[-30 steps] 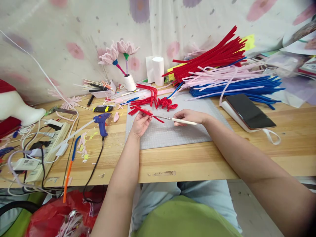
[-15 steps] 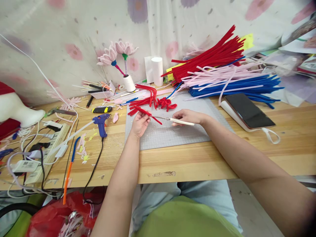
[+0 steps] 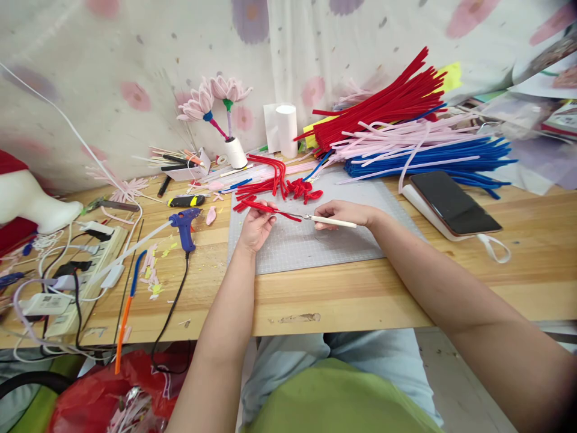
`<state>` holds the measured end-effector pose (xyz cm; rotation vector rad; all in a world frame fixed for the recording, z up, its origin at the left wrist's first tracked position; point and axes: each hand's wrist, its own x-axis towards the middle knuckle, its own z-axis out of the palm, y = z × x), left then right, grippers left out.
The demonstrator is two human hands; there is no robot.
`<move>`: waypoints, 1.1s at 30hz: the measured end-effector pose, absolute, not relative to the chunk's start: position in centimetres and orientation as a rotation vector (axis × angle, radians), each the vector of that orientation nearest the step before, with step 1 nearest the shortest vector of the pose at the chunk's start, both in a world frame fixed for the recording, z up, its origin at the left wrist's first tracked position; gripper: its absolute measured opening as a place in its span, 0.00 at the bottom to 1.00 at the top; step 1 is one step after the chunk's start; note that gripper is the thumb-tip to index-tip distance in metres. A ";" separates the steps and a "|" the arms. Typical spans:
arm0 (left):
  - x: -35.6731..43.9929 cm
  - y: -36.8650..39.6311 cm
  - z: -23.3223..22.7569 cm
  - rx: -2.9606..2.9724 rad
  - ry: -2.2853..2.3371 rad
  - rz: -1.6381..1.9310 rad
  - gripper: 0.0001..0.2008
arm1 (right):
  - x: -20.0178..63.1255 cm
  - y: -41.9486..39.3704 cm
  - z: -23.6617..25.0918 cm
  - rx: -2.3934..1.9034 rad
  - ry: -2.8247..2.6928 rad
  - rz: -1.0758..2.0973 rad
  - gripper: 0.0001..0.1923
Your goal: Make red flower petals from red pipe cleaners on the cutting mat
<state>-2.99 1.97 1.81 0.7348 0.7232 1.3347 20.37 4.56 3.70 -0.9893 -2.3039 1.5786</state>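
My left hand [image 3: 258, 230] is closed in a pinch on a red pipe cleaner [image 3: 260, 206], whose free end [image 3: 292, 217] sticks out to the right. My right hand [image 3: 340, 213] is wrapped round white-handled pliers [image 3: 334, 222] with a slim metal nose. The nose points left and meets the red strip close to my left fingers; whether its jaws grip the strip I cannot tell. Both hands are over a grey cutting mat [image 3: 315, 252]. Just behind them lie bent red pipe cleaners [image 3: 276, 174] and a clump of curled red ones [image 3: 304, 190].
Bundles of red [image 3: 383, 108], pink and blue pipe cleaners [image 3: 428, 159] lie at the back right, beside a phone [image 3: 455, 201]. A blue glue gun [image 3: 184, 227], a utility knife [image 3: 186, 201] and a power strip [image 3: 85, 282] occupy the left. Pink flowers [image 3: 228, 90] stand behind.
The free end of the red pipe cleaner has swung up and to the right, nearer the line of the pliers. Both hands have barely moved.
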 end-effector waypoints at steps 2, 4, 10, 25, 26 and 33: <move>-3.0 2.0 1.8 0.750 0.714 1.332 0.10 | 20.4 4.6 3.7 -0.982 -2.305 1.586 0.19; -3.1 2.0 1.8 0.774 0.695 1.330 0.10 | 20.5 4.7 3.7 -0.980 -2.304 1.596 0.19; -3.1 2.0 1.8 0.795 0.702 1.329 0.10 | 20.6 4.9 3.4 -0.984 -2.307 1.606 0.20; -2.8 2.1 1.7 0.730 0.775 1.339 0.10 | 20.4 4.7 3.9 -0.999 -2.305 1.600 0.20; -2.8 2.1 1.6 0.723 0.789 1.341 0.10 | 20.4 4.7 3.9 -1.012 -2.306 1.585 0.20; -2.6 2.3 1.3 0.737 0.825 1.351 0.07 | 20.2 4.5 4.0 -1.077 -2.293 1.453 0.21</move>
